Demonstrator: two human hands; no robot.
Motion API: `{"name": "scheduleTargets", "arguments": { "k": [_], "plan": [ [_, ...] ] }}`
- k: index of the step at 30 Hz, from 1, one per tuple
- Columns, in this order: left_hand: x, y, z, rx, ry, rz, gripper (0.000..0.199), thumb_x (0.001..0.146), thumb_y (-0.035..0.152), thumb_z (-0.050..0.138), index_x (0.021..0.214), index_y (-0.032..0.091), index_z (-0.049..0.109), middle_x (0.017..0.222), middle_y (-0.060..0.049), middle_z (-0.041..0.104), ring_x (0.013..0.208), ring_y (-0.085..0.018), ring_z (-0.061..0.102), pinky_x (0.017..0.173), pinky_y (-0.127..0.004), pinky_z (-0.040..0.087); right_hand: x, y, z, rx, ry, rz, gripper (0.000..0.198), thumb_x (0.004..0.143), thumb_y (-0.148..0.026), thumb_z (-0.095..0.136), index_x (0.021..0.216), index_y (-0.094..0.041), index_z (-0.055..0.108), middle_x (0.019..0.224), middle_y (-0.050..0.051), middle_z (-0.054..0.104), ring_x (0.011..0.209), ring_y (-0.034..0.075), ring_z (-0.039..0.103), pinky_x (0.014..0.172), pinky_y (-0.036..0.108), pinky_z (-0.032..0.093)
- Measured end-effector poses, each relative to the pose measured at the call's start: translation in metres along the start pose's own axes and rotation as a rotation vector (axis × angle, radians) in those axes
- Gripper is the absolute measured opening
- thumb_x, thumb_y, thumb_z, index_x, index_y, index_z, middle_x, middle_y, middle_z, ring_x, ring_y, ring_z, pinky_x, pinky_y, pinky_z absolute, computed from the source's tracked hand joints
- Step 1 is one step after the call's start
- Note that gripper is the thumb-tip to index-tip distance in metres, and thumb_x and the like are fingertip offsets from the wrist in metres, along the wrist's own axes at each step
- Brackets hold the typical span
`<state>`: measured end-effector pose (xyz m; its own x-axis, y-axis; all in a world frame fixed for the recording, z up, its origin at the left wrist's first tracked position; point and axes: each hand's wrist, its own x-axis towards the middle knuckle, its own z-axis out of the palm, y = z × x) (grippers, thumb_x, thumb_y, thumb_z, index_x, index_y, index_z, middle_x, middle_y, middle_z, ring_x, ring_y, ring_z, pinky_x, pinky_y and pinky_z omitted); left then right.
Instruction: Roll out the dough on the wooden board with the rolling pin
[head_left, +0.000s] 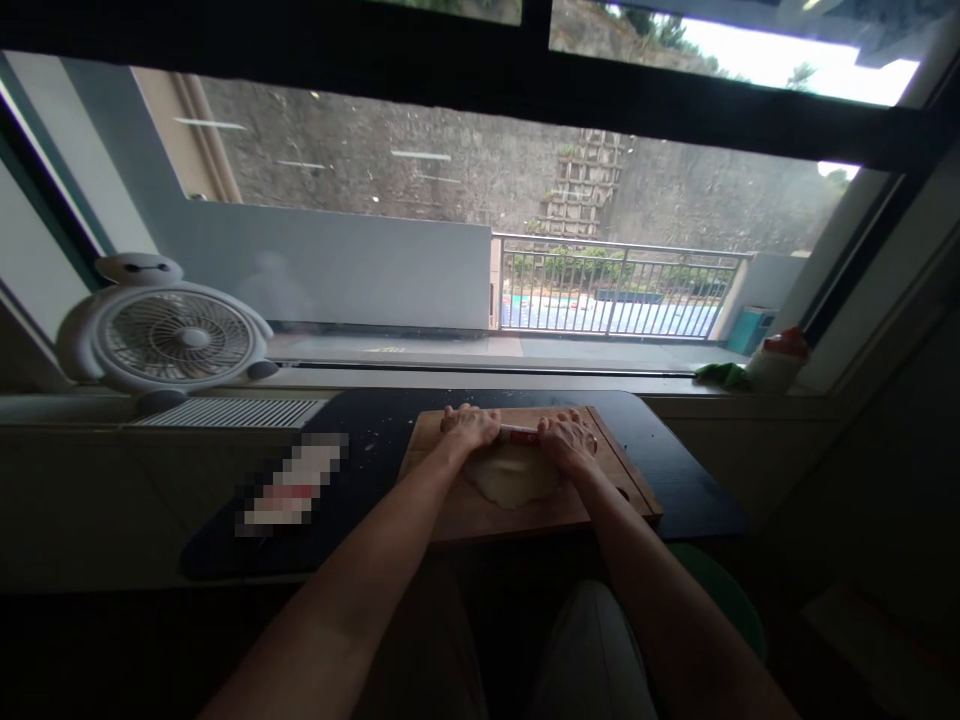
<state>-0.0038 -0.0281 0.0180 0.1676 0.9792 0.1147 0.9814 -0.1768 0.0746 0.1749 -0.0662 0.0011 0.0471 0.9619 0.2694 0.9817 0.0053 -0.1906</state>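
A flat, pale sheet of dough (514,478) lies on a wooden cutting board (465,522). Across its far edge runs a rolling pin (519,435), of which a short red-marked stretch shows between my hands. My left hand (471,425) is closed over the pin's left part. Over its right part, my right hand (568,437) is closed in the same way. Both hands hide the ends of the pin, and both arms reach forward from the bottom of the view.
The board sits on a dark table (690,490) with white specks on its left side. A blurred-out item (292,485) lies at the table's left. A white fan (180,335) and a bottle with an orange top (780,360) stand along the window. Below right is a green round thing (720,595).
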Motion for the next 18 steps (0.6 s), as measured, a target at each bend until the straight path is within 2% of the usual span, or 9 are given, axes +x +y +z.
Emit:
{"name": "scheduleTargets", "arguments": {
  "k": [3,6,11,14,18],
  "plan": [
    [-0.023,-0.003,0.000,0.001,0.071,-0.006,0.046,0.095,0.047,0.027,0.101,0.020,0.063,0.107,-0.009,0.064,0.106,-0.026,0.055,0.095,-0.050,0.037,-0.019,-0.002,-0.002,0.011,0.070,-0.012,0.046,0.095,-0.039,0.025,0.095,-0.019,0.066,0.111,0.009,0.061,0.116,0.024,0.042,0.097,0.037,0.028],
    [-0.053,-0.005,0.002,-0.003,0.150,0.028,0.044,0.094,0.045,0.024,0.106,0.024,0.061,0.118,-0.006,0.061,0.114,-0.025,0.049,0.100,-0.047,0.030,-0.043,-0.002,-0.005,0.011,0.124,-0.070,0.045,0.097,-0.038,0.022,0.102,-0.021,0.064,0.112,0.008,0.061,0.113,0.021,0.045,0.101,0.037,0.022],
    [-0.090,-0.007,0.012,0.002,0.254,0.049,0.040,0.092,0.044,0.029,0.121,0.027,0.052,0.131,-0.004,0.052,0.125,-0.023,0.038,0.109,-0.046,0.013,-0.076,-0.001,-0.001,-0.011,0.243,-0.122,0.039,0.096,-0.041,0.029,0.125,-0.025,0.051,0.135,0.005,0.046,0.131,0.022,0.026,0.107,0.039,0.009],
    [-0.093,-0.008,0.015,-0.001,0.263,0.055,0.043,0.092,0.046,0.029,0.123,0.026,0.049,0.133,-0.005,0.050,0.127,-0.024,0.036,0.110,-0.047,0.010,-0.076,-0.001,0.001,-0.008,0.225,-0.106,0.040,0.095,-0.045,0.031,0.124,-0.025,0.051,0.134,0.005,0.046,0.132,0.023,0.023,0.107,0.041,0.008],
    [-0.073,-0.007,0.012,-0.020,0.188,0.027,0.044,0.092,0.049,0.025,0.116,0.027,0.054,0.130,-0.005,0.052,0.123,-0.025,0.040,0.108,-0.050,0.014,-0.054,-0.005,-0.002,0.009,0.120,-0.046,0.046,0.095,-0.050,0.027,0.114,-0.023,0.059,0.129,0.007,0.050,0.130,0.024,0.026,0.107,0.041,0.011]
  ]
}}
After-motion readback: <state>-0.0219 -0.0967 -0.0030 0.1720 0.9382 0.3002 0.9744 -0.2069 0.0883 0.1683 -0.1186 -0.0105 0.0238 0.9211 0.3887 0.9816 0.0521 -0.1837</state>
